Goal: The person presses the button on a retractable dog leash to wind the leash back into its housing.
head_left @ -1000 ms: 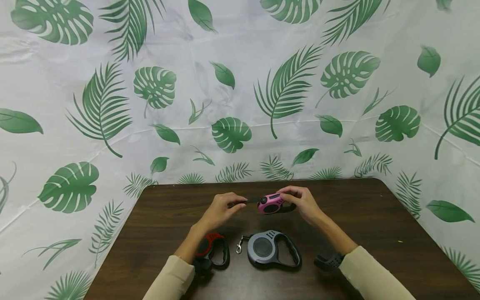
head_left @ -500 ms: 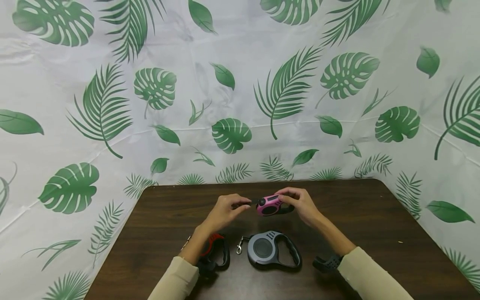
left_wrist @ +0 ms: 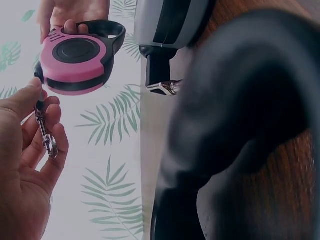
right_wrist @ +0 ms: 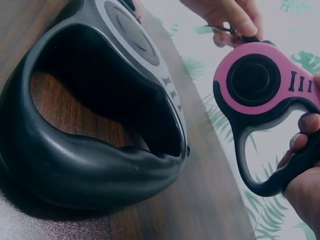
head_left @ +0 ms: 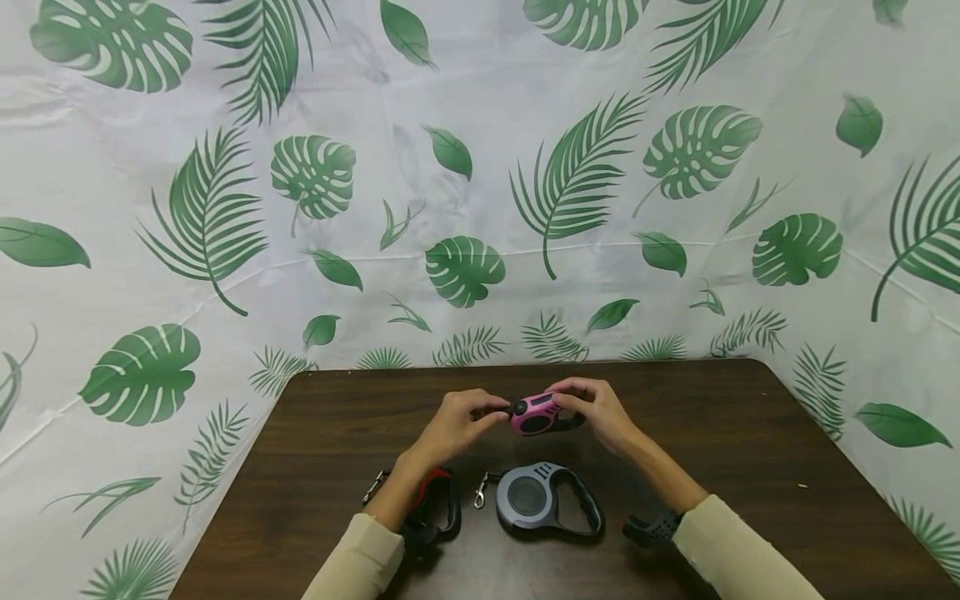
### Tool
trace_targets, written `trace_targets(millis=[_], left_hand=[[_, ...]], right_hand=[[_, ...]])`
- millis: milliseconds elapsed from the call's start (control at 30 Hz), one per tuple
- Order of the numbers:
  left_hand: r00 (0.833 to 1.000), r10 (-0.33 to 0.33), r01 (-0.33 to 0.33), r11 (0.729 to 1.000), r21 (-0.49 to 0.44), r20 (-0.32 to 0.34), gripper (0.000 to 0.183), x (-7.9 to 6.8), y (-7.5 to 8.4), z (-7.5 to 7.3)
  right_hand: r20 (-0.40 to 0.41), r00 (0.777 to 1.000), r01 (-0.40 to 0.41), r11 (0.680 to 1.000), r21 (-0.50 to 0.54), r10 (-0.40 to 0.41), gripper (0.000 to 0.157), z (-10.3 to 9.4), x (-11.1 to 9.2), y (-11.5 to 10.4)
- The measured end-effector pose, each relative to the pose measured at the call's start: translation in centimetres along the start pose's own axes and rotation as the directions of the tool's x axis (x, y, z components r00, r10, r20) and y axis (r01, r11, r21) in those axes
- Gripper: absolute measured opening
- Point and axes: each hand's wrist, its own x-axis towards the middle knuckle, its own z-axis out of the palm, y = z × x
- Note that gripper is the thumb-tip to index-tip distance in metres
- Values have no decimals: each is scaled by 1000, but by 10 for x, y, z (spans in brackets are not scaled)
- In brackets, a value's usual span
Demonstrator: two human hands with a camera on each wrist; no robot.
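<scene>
A pink and black retractable dog leash (head_left: 532, 417) is held up above the far half of the table. My right hand (head_left: 600, 412) grips its black handle, with fingers curled through the loop in the right wrist view. At the leash's cord outlet, my left hand (head_left: 459, 423) pinches the strap end between thumb and fingertips. From that pinch a silver snap clip (left_wrist: 46, 132) hangs across the left fingers. Nearer me lies a grey retractable leash (head_left: 527, 497) with its own clip (head_left: 480, 493) to the left. A red and black leash (head_left: 452, 504) is partly hidden under my left forearm.
The dark wood table (head_left: 720, 442) ends at a white leaf-print backdrop (head_left: 465, 200). Another metal clip (head_left: 373, 487) shows left of my left forearm. A black wrist-worn device (head_left: 651, 530) is by my right sleeve.
My left hand has moved right with the strap end, up to the pink leash. The dark strap that showed between hand and casing has shortened to almost nothing. The right hand has barely shifted.
</scene>
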Motion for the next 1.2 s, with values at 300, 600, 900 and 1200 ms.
trace_targets(millis=[300, 600, 900, 1200], left_hand=[[1000, -11, 11, 1000, -14, 9, 18, 0, 1, 2], [999, -42, 42, 999, -12, 24, 20, 2, 2, 5], [997, -59, 60, 998, -21, 39, 22, 2, 5, 7], [981, -146, 151, 988, -39, 126, 30, 4, 4, 10]], right_hand=[[23, 999, 27, 1000, 4, -27, 26, 3, 0, 3], [-2, 1000, 0, 1000, 1, 0, 28, 3, 1, 3], [36, 999, -23, 1000, -11, 23, 27, 2, 2, 5], [84, 995, -61, 998, -8, 61, 28, 3, 3, 9]])
